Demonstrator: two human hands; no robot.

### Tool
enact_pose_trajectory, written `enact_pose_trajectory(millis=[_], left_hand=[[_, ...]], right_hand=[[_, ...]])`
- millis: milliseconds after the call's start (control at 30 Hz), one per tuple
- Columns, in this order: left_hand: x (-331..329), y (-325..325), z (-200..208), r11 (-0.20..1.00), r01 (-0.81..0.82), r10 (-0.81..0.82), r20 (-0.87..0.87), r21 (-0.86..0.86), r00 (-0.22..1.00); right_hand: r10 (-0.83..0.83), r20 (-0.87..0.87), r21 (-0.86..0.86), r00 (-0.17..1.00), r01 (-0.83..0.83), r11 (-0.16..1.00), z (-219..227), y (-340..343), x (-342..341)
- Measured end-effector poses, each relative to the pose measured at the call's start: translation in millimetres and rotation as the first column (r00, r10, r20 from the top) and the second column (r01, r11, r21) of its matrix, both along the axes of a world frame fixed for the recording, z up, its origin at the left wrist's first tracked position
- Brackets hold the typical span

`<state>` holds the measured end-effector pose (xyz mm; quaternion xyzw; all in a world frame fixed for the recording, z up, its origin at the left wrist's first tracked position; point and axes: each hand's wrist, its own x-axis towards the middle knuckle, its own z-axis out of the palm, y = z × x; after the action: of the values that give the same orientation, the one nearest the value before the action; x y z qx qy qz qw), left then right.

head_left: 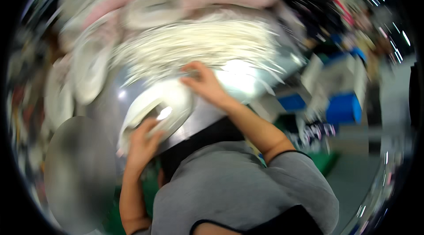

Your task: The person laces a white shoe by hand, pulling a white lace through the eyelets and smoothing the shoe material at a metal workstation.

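Observation:
A white oval, slipper-shaped piece point(174, 96) with a long opening lies tilted in front of me on a shiny grey table point(201, 122). My left hand point(143, 144) grips its near left end, fingers at the rim of the opening. Close to its far right end is my right hand point(207, 85), with thumb and forefinger apart and nothing visible between them. Just beyond that hand spreads a wide pile of thin cream-white strips point(198, 43). Motion blur hides the fine detail of the fingers and the piece.
Several pink and white padded pieces with oval openings point(157, 7) are heaped along the table's far and left sides. A rounded grey shape point(79, 173) stands at the left. To the right are white boxes point(311, 74) and a blue container point(343, 108).

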<state>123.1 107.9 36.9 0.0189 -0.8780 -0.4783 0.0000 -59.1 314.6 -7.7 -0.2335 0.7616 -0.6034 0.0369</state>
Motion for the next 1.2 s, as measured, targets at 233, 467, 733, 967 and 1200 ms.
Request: enact_pose_trajectory(millis=[233, 467, 733, 967, 1200], left_hand=[[21, 14, 10, 0.955, -0.155, 0.144, -0.061, -0.254, 0.988], [20, 35, 29, 0.963, -0.153, 0.125, -0.133, -0.223, 0.983], [69, 26, -7, 0.769, -0.393, 0.128, -0.482, -0.504, 0.867], [179, 59, -12, 0.838, -0.341, -0.047, -0.678, -0.427, 0.734], [371, 77, -244, 0.516, -0.761, 0.787, 0.569, -0.393, 0.239]], right_hand=[[-0.685, 0.137, 0.081, 0.715, 0.681, 0.727, -1, 220, 66], [0.004, 0.424, 0.032, 0.906, -0.020, 0.999, 37, 94, 95], [0.270, 0.127, -0.004, 0.955, -0.271, 0.963, 16, 13, 77], [0.277, 0.227, 0.008, 0.934, -0.286, 0.958, -16, 25, 87], [0.244, 0.076, 0.167, 0.967, -0.253, 0.953, 6, 18, 88]])
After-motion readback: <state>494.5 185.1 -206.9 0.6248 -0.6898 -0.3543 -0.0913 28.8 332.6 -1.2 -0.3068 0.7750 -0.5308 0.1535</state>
